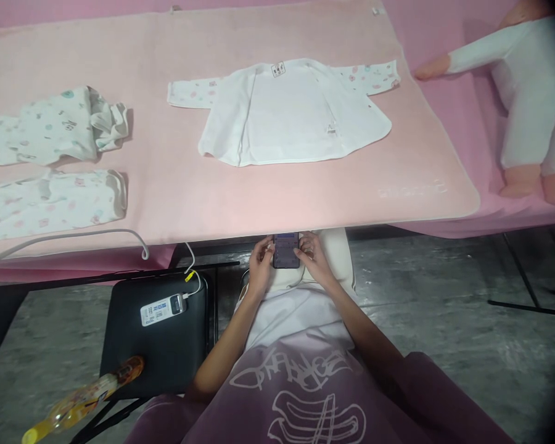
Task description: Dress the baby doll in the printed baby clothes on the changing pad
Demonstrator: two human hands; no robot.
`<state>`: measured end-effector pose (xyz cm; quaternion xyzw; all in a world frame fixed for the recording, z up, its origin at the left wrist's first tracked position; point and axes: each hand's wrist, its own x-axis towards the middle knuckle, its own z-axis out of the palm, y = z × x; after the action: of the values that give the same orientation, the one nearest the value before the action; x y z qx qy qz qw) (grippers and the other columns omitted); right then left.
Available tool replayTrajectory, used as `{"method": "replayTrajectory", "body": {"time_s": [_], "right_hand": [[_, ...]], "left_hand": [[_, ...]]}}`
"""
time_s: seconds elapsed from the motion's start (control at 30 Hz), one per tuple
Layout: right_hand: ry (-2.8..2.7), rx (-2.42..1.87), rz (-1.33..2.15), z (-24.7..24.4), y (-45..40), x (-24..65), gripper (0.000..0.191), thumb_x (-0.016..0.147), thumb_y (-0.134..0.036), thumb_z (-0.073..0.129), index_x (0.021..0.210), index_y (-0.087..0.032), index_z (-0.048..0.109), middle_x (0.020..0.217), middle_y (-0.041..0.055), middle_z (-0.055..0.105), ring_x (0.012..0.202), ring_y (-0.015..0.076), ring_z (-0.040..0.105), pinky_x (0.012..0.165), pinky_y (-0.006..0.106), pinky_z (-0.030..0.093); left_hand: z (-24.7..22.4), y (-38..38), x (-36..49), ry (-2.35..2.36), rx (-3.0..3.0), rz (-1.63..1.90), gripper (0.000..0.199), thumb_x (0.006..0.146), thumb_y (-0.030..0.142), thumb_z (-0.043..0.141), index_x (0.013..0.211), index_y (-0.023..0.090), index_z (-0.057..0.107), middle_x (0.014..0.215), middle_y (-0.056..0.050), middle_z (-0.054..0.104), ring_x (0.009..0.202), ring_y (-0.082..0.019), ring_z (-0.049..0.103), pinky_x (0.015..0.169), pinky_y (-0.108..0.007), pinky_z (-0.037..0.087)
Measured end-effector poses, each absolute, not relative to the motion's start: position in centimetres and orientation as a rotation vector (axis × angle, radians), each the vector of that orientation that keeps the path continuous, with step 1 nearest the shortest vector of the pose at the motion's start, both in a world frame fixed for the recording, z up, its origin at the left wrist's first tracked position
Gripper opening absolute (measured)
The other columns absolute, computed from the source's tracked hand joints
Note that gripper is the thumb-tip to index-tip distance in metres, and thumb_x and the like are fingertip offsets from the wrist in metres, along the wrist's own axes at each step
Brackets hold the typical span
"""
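Note:
Over my lap, just below the table's near edge, both hands hold a dark smartphone [287,254] with its screen lit. My left hand [261,262] grips its left side, thumb at the edge. On the right side my right hand [313,256] has its thumb over the screen. The phone's top end is partly hidden by the table edge. Beyond the hands, a white baby shirt [291,117] with patterned sleeves lies spread open on a pink mat [166,191]. Neither hand touches the shirt.
Two folded patterned baby garments [50,126] lie at the left of the mat. A doll in white clothes [527,86] lies at the right. A black stool [166,351] bears a white power bank [161,310] with a cable [194,277] and a yellow-capped bottle [83,401].

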<state>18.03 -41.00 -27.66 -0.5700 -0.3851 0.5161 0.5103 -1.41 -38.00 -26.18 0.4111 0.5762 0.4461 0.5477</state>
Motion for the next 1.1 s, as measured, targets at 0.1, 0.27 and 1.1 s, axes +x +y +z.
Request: {"method": "replayTrajectory", "body": {"time_s": [0.1,0.27,1.1], "right_hand": [[-0.925,-1.392,1.221,-27.8,-40.9,17.9,0.066,0.095,-0.056,0.087,0.146,-0.029,0.055,0.113,0.0037,0.066,0.098,0.0211,0.066,0.084,0.034,0.058],[-0.924,-1.417,1.179,-28.0,-40.7,17.5,0.064,0.093,-0.057,0.086,0.141,-0.029,0.054,0.109,0.0028,0.064,0.094,0.0205,0.064,0.081,0.033,0.057],[-0.926,-1.363,1.234,-27.3,-41.3,18.0,0.056,0.102,-0.058,0.078,0.147,-0.029,0.059,0.111,0.0041,0.067,0.102,0.0231,0.069,0.093,0.037,0.062]], "left_hand": [[-26.2,-38.0,-1.4,1.357,0.967,1.065,0.061,0.094,0.07,0.09,0.132,0.023,0.086,0.148,-0.014,0.081,0.139,-0.032,0.074,0.12,-0.042,0.057],[-26.7,-38.1,-1.4,1.357,0.96,1.068,0.063,0.091,0.07,0.092,0.132,0.024,0.087,0.143,-0.014,0.083,0.132,-0.03,0.075,0.117,-0.041,0.057],[-25.9,-37.9,-0.9,1.404,0.938,1.091,0.062,0.088,0.069,0.093,0.127,0.022,0.087,0.135,-0.014,0.084,0.122,-0.029,0.077,0.107,-0.039,0.061]]}}
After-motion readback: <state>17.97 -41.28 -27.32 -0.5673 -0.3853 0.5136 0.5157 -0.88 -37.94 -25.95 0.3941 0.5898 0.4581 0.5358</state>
